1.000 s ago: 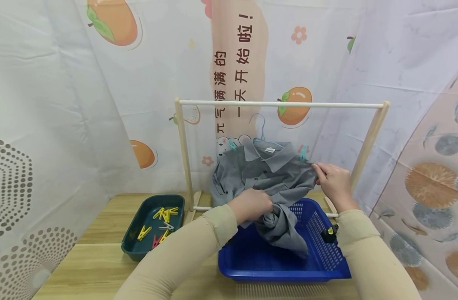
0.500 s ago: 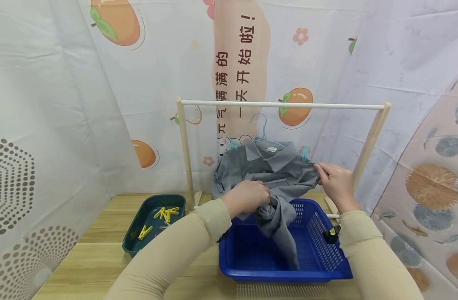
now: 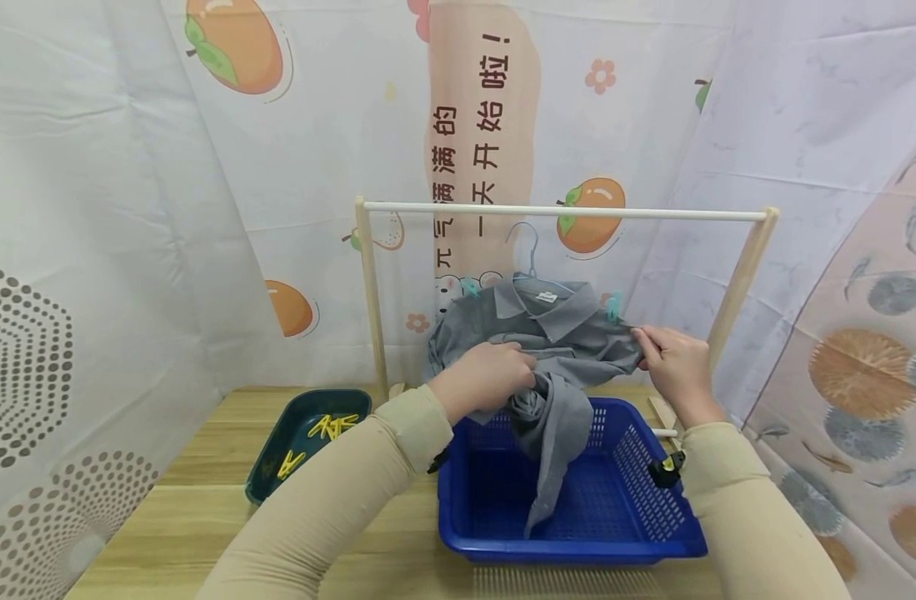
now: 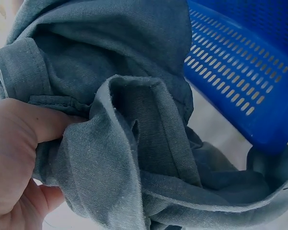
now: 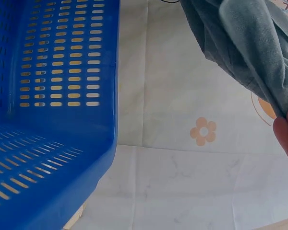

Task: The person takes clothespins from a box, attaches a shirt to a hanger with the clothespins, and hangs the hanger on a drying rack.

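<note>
A grey collared shirt (image 3: pixel 555 321) is on a light blue hanger (image 3: pixel 533 250), whose hook shows just below the rack's white bar. Teal clothespins, one clothespin (image 3: pixel 469 287) at the left shoulder and another clothespin (image 3: pixel 613 306) at the right, sit on the shirt. My left hand (image 3: pixel 489 379) grips bunched cloth at the shirt's front; the left wrist view shows its thumb pressed over the folds. With thumb and fingers, my right hand (image 3: pixel 677 367) pinches the edge of the cloth beyond the right-hand clothespin. A long tail of the shirt hangs into the blue basket (image 3: pixel 570 550).
A drying rack with wooden posts (image 3: pixel 372 308) and a white bar (image 3: pixel 442 207) stands behind the basket. On the wooden table (image 3: pixel 172 500), a dark green tray (image 3: pixel 258 479) holds several yellow clothespins (image 3: pixel 332 427), partly hidden by the left forearm. Printed curtains surround the table.
My left hand has moved a little left and up, still gripping the cloth. The hanging shirt tail has swung leftward over the basket. My right hand has barely moved.
</note>
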